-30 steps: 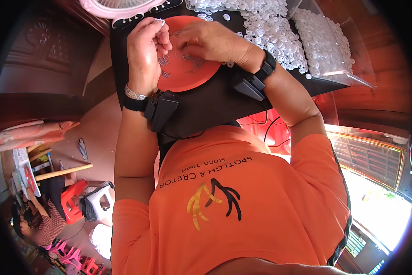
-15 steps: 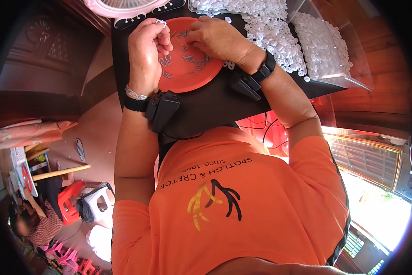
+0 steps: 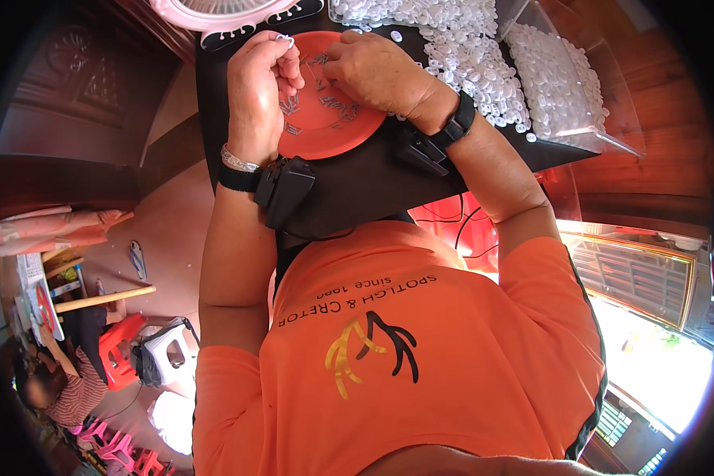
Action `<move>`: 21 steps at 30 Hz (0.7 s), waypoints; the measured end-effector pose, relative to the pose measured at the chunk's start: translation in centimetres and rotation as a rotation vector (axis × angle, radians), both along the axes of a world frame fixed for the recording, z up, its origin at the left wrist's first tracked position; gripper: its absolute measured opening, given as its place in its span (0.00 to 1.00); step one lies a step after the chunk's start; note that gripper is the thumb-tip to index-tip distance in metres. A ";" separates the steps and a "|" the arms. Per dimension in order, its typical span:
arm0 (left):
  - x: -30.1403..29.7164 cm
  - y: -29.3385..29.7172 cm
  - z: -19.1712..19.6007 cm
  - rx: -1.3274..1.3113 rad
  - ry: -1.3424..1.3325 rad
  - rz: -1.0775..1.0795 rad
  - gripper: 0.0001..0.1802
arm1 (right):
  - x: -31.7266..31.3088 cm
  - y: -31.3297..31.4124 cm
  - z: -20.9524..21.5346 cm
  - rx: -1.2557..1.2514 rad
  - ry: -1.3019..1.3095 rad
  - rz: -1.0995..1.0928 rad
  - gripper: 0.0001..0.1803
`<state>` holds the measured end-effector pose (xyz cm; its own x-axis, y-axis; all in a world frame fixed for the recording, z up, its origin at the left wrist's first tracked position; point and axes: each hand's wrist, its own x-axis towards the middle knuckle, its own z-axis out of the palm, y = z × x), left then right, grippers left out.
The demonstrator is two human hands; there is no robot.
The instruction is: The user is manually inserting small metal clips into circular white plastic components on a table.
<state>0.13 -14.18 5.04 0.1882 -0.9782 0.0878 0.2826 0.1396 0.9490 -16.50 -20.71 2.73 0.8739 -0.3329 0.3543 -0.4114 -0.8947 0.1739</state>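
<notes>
My left hand [image 3: 255, 91] is over the left rim of a round orange-red plate [image 3: 325, 146]. Its thumb and forefinger pinch a small white plastic piece [image 3: 284, 40], and the other fingers curl inward. My right hand [image 3: 379, 73] reaches over the plate's right side with its fingertips drawn together; whatever they hold, if anything, is hidden. Thin grey metal pins, which look like small nails [image 3: 339, 108], lie scattered on the plate between and below the hands.
Many small white plastic pieces [image 3: 472, 79] are heaped on the dark table [image 3: 357, 190] at the right, beside a clear bin [image 3: 561, 79] full of them. A pink fan [image 3: 222, 12] stands far left. Stools [image 3: 166, 353] and a person [image 3: 75, 393] are at the lower left.
My left hand has shifted very slightly to the right, still pinching the white piece. My right hand has barely moved over the plate.
</notes>
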 end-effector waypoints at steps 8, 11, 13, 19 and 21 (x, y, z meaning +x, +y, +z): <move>-0.2 0.2 0.3 0.035 -0.076 -0.031 0.10 | 0.8 0.3 -0.2 0.022 0.068 -0.065 0.12; -0.1 0.1 0.2 0.043 -0.093 -0.051 0.10 | 0.7 -0.1 -0.8 0.047 -0.003 -0.070 0.12; -0.2 0.2 0.3 0.058 -0.089 -0.053 0.10 | 0.4 -0.2 -0.6 0.210 -0.184 -0.082 0.12; -0.3 0.3 0.3 0.060 -0.078 -0.054 0.09 | -0.9 -0.5 1.6 0.737 -0.458 -0.141 0.10; -0.4 0.3 0.4 0.063 -0.086 -0.056 0.09 | -1.0 -0.6 1.6 0.837 -0.476 -0.141 0.10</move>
